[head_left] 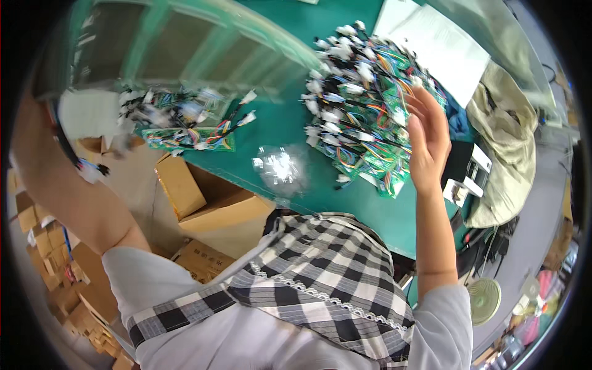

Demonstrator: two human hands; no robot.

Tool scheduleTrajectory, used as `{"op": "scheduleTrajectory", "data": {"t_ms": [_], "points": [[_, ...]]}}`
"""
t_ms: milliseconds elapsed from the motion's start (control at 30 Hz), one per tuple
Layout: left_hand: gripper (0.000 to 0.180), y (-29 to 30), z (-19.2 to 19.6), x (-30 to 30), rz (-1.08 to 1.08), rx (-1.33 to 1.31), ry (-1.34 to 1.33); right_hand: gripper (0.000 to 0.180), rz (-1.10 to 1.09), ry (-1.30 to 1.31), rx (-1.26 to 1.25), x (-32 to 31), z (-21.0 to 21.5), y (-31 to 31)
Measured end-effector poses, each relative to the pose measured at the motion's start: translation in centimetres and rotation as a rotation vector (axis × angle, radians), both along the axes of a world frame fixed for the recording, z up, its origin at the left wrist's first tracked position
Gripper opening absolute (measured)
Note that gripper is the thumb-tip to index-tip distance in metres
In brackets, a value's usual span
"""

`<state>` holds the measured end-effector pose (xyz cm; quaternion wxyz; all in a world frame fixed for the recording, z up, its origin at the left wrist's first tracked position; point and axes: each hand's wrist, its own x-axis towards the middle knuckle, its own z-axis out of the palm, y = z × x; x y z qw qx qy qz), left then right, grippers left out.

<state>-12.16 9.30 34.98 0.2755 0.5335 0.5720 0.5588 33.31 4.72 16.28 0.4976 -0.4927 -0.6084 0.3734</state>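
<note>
A large heap of green circuit boards with coloured wires and white connectors [364,102] lies on the green table. At its right side is my right hand [430,139], thumb and fingers apart, the fingertips against the heap's edge. My left arm reaches up along the left rim of the view. My left hand [38,114] is at the rim, smeared, its fingers not readable. Close to it is a green-framed tray with dark slots [179,46], blurred. A cable with dark connectors [92,166] hangs by my left forearm. Under the tray lies a smaller group of wired boards [191,137].
A clear plastic bag of small white parts [280,166] lies near the table's front edge. An open cardboard box [216,200] stands below that edge. White paper sheets [431,46], a black and white device [468,172] and beige cloth [509,135] are on the right.
</note>
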Motion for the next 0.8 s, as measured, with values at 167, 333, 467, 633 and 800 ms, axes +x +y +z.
{"op": "scheduleTrajectory", "data": {"t_ms": [167, 333, 467, 633, 800], "points": [[0.035, -0.1, -13.5, 12.2, -0.646, -0.319, -0.432, 0.102, 1.034, 0.628, -0.742, -1.9, -0.9, 0.8], [0.035, -3.4, -20.0, 17.3, -0.668, -0.546, -0.495, 0.098, 1.003, 1.239, -0.943, -3.9, -2.2, -4.2], [0.06, -3.3, -20.8, 17.6, -0.597, 0.314, 0.616, 0.075, 0.687, 1.345, -0.979, -1.8, -4.0, -6.0], [0.049, -3.6, -21.6, 17.9, -0.926, 0.239, 0.716, 0.078, 0.611, 1.165, -1.028, -1.3, -5.4, -8.3], [0.044, -2.7, -21.3, 17.6, -1.095, 0.096, 0.679, 0.08, 0.618, 1.213, -1.061, -1.9, -4.9, -8.8]]}}
